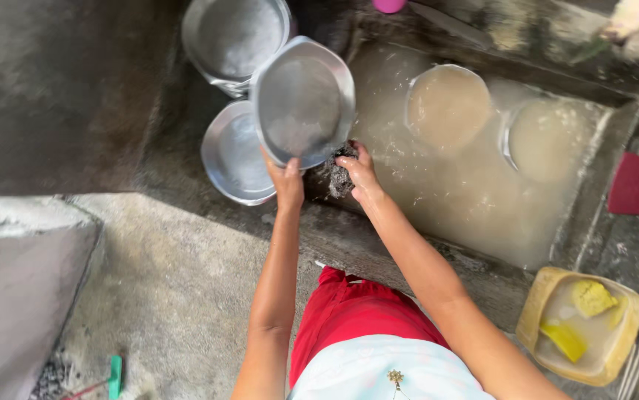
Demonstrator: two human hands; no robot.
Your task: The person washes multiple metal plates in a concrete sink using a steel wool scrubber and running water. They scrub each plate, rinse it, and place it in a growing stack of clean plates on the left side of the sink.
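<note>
Head view: left hand [288, 180] grips the round grey metal pan [303, 100] tilted; right hand [356, 170] clutches a dark scouring pad [340, 178] at its rim above the concrete basin's [593, 200] near-left corner, mid-scrub; next, rinsing seems due.

Home outdoor washing spot: concrete basin [601, 141] of murky water, metal pans [234, 33].

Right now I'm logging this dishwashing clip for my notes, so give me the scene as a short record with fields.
Setting: concrete wash basin full of murky water
Left hand: grips the rim of a tilted round metal pan
Right hand: presses a dark scouring pad at the pan's lower edge
Beside the pan: two more metal pans, by the basin's left end
In the water: two submerged dishes
Basin ledge: red sponge
Lower right: yellow tub holding soap pieces
</note>
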